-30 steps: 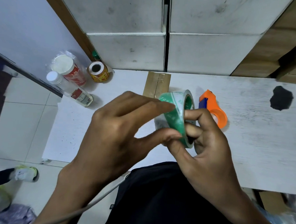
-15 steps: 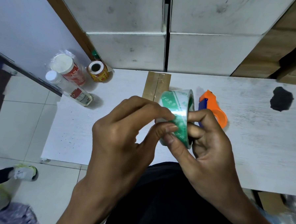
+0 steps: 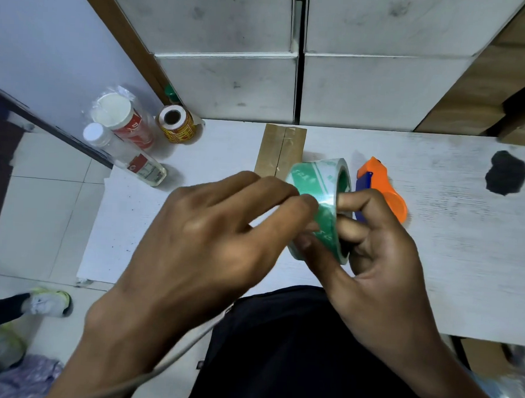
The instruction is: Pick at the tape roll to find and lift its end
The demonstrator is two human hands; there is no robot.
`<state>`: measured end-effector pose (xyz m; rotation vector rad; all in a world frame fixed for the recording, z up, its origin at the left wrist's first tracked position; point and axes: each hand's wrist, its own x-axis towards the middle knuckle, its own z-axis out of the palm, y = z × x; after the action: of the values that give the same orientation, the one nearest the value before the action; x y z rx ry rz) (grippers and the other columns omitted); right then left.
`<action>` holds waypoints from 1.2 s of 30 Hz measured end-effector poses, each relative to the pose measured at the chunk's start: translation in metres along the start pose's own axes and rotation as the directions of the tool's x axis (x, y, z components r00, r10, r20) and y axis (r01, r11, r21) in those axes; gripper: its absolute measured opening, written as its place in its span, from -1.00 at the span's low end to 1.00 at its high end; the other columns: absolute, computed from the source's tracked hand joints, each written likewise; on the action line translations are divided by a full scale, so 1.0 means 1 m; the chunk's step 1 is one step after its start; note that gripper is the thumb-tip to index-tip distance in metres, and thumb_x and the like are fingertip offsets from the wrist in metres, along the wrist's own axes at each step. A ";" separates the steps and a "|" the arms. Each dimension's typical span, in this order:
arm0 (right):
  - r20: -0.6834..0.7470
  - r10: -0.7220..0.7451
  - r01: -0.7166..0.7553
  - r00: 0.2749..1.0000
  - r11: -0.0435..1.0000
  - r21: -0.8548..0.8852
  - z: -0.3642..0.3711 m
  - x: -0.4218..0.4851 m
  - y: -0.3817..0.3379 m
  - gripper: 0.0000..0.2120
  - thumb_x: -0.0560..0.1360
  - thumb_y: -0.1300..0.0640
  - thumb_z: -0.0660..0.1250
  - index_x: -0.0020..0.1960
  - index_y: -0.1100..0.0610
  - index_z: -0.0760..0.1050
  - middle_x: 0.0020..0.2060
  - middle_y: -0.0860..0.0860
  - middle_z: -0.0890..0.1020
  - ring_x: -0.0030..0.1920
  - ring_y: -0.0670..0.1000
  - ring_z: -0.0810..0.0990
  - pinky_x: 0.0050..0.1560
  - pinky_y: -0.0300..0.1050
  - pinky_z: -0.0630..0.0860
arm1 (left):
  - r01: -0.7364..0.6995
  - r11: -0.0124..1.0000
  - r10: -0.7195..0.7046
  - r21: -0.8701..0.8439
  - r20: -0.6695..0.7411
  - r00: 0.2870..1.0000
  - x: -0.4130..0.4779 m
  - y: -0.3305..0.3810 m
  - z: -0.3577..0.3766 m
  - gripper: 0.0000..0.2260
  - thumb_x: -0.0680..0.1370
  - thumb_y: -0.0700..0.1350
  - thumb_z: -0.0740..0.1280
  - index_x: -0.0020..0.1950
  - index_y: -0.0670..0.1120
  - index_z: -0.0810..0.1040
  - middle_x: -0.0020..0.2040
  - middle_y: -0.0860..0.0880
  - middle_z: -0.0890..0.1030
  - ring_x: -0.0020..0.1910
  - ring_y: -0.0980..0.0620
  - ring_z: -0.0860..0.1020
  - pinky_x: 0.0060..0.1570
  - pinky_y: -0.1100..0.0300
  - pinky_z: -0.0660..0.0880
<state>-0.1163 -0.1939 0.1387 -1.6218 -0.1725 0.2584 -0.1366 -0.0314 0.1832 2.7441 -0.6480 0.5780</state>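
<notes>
A roll of green-and-white printed tape [image 3: 318,183] is held on edge above the white table [image 3: 452,263]. My right hand [image 3: 373,259] grips the roll, fingers curled through its core and thumb along the lower rim. My left hand [image 3: 210,235] reaches in from the left, its fingertips and thumb pinching at the roll's outer surface. Just behind the roll lies an orange tape dispenser [image 3: 383,190] with a blue part, and a flat brown cardboard piece [image 3: 276,147].
At the table's far left stand a plastic-wrapped red-and-white can [image 3: 122,118], a clear bottle [image 3: 126,155] lying down and a small yellow roll [image 3: 177,124]. A black blotch [image 3: 505,176] marks the table's right. White boxes [image 3: 231,81] stack behind. Someone's shoe [image 3: 47,301] is on the floor.
The left hand has slid lower and further right over the roll, its fingertips working along the tape surface. The right hand keeps the roll in almost the same place.
</notes>
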 end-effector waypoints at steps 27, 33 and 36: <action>0.269 -0.056 0.077 0.962 0.995 -0.067 -0.022 0.003 -0.014 -0.75 0.44 0.04 0.39 0.11 0.00 0.60 -0.16 -0.18 0.74 -0.08 -0.13 0.72 -0.05 -0.34 0.54 | 0.379 0.756 -0.205 -0.534 0.356 0.912 0.022 -0.032 -0.015 -0.90 0.49 -0.08 0.49 -0.05 -0.08 0.66 -0.17 0.07 0.67 -0.19 -0.03 0.68 -0.24 0.18 0.66; 0.231 -0.083 0.092 0.969 0.995 -0.028 -0.017 -0.001 -0.010 -0.76 0.46 0.08 0.37 0.13 0.01 0.53 -0.16 -0.12 0.73 -0.08 -0.05 0.70 -0.02 -0.27 0.51 | 0.508 0.621 -0.363 -0.596 0.355 0.861 0.015 -0.034 -0.003 -0.73 0.46 0.04 0.49 0.13 0.12 0.59 0.05 0.15 0.66 0.05 -0.02 0.63 -0.09 0.09 0.61; 0.238 -0.084 0.086 0.968 0.996 0.001 -0.017 -0.002 -0.006 -0.80 0.49 0.12 0.39 0.10 0.03 0.49 -0.16 -0.08 0.72 -0.11 -0.02 0.68 -0.05 -0.22 0.51 | 0.646 0.329 -0.491 -0.689 0.459 0.740 0.008 -0.030 0.013 -0.56 0.38 0.11 0.50 0.23 0.13 0.57 0.20 0.15 0.65 0.22 0.09 0.62 0.13 0.07 0.62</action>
<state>-0.1131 -0.2104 0.1461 -1.5859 -0.4264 0.3868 -0.1122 -0.0129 0.1702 1.8612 0.1107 -0.1546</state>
